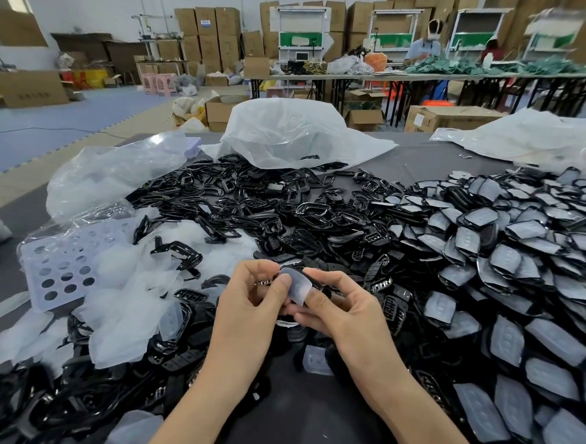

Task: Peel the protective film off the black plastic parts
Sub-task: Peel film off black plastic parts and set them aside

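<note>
Fingers of both hands curl round one piece, low over the table. Filmed parts heap at right, bare ones lie beyond, and shed films at left. The right hand grips the black part, mostly hidden; the left hand seemingly pinches its film, partly lifted. Peeling is under way. The next move calls for a steady pull to free the film.

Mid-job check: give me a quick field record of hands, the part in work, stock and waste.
left hand: grips held part, thumb on film
right hand: grips held part, opposite side
film: pale, raised between the thumbs
filmed pile: right of hands
peeled pile: ahead, centre
loose films: heaped at left
</note>
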{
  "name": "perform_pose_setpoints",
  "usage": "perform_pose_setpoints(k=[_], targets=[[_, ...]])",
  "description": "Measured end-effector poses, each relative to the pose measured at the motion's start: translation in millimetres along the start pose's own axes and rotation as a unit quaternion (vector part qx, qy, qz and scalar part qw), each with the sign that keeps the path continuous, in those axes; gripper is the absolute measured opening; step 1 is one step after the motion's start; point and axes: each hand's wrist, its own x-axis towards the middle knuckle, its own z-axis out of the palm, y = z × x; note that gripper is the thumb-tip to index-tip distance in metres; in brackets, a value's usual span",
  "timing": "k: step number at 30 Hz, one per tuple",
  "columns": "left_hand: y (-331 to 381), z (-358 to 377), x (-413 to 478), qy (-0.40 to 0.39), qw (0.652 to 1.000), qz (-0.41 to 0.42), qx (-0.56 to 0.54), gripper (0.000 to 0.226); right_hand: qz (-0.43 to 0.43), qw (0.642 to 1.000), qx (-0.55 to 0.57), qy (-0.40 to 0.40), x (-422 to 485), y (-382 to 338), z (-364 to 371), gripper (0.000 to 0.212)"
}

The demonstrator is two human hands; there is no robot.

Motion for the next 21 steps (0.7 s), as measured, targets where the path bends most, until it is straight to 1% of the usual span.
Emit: perform_pose_setpoints(k=[4, 7, 9, 11, 13, 15, 19, 21], targets=[[1, 0, 2, -0.028, 0.999, -0.014, 0.015, 0.020, 0.008, 1.000, 0.025, -0.005, 1, 0, -1, 0.024], [3, -2, 2, -0.031, 0.999, 0.000, 0.040, 0.014, 0.006, 0.999, 0.037, -0.020, 2, -1, 0, 0.036], [4, -3, 2, -0.039, 0.999, -0.004, 0.022, 0.012, -0.006, 1.000, 0.016, -0.004, 2, -1, -1, 0.032], [6, -3, 1, -0.058, 0.998, -0.017, -0.017, 0.017, -0.018, 1.000, -0.011, 0.022, 3, 0, -3, 0.020], [6, -2, 0, -0.074, 0.996, -0.024, -0.037, 0.023, -0.022, 0.999, -0.025, 0.039, 4, 1, -7, 0.017], [6, -1, 0, -0.081, 0.996, -0.022, -0.024, 0.025, -0.022, 0.998, -0.032, 0.042, 5, 1, -9, 0.017], [5, -1, 0, -0.091, 0.995, 0.005, 0.041, 0.023, -0.028, 0.998, -0.033, 0.051, 8, 2, -11, 0.031], [5, 0, 0, -0.086, 0.995, 0.010, 0.046, 0.025, -0.031, 0.998, -0.033, 0.052, 10, 3, -12, 0.021]])
